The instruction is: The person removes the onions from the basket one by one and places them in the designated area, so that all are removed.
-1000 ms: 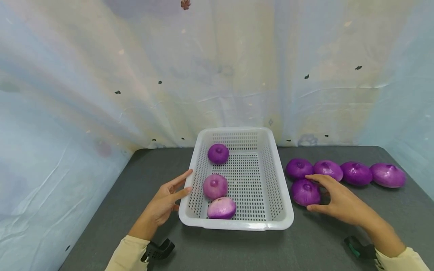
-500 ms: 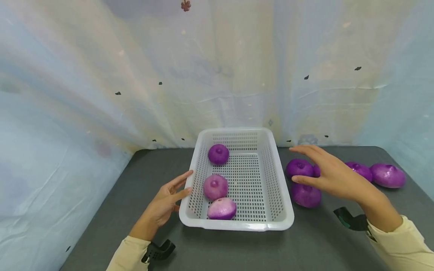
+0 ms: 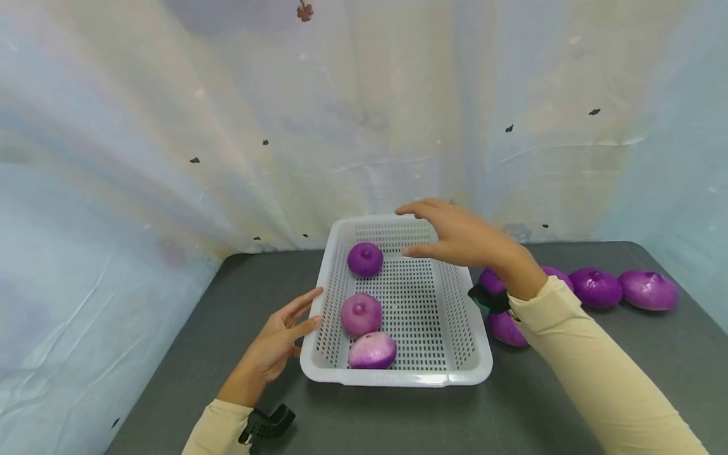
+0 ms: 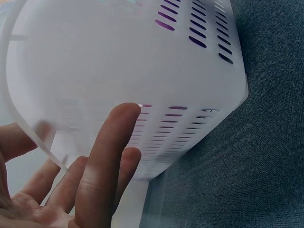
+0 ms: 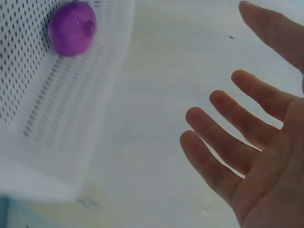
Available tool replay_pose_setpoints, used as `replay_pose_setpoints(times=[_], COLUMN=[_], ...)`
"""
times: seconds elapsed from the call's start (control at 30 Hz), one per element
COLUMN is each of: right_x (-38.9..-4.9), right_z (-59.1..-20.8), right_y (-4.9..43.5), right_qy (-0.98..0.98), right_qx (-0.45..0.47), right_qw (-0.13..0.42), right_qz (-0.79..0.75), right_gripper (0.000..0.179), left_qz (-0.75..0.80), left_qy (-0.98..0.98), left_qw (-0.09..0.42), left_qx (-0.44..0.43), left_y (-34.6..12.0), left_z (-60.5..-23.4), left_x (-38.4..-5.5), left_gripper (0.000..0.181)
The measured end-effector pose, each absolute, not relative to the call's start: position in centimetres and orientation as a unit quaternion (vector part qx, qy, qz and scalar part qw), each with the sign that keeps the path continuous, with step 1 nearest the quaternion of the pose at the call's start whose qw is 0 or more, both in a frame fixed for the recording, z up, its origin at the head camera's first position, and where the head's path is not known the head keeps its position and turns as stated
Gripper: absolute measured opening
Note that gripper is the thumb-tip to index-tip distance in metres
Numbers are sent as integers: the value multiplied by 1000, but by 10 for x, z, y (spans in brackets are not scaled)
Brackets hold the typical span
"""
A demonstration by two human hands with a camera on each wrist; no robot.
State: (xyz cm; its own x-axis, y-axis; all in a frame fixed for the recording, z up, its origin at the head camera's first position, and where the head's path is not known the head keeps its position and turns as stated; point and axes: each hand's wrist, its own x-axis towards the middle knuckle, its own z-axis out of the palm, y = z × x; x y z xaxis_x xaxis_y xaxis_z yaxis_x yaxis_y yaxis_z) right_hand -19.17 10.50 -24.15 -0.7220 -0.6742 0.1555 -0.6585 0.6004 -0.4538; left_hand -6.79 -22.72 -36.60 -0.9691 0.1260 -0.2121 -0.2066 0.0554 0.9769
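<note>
Along the left side of the white perforated basket (image 3: 398,378) sit three glossy red onions (image 3: 362,314): deep purple near the far corner, mauve midway, the nearest pale-topped. Five more onions (image 3: 595,287) lie toward the far right corner of the worktop (image 3: 398,423). The left hand (image 3: 279,338), fingers extended, touches the basket's left edge; the right hand (image 3: 461,237), spread wide, hangs above its far end.

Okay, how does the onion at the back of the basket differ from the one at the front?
The back onion looks deep purple all over; the front onion is pale pink above, purple below. The back onion looks round, the front onion wider than tall. Both lie in the white basket.
</note>
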Motion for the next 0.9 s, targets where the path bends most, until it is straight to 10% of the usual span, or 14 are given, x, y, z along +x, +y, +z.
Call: replay_pose_setpoints(times=[0.9], right_x=[-254], right_z=[-339], right_y=[21], right_qy=[866], right_qx=[-348], right_qw=[131], right_qz=[-334], right_gripper=[82], left_qz=[691], left_qy=[711], left_qw=[124], left_qx=[-47], left_y=[-236], left_z=[-365], left_x=[-61], left_gripper=[62])
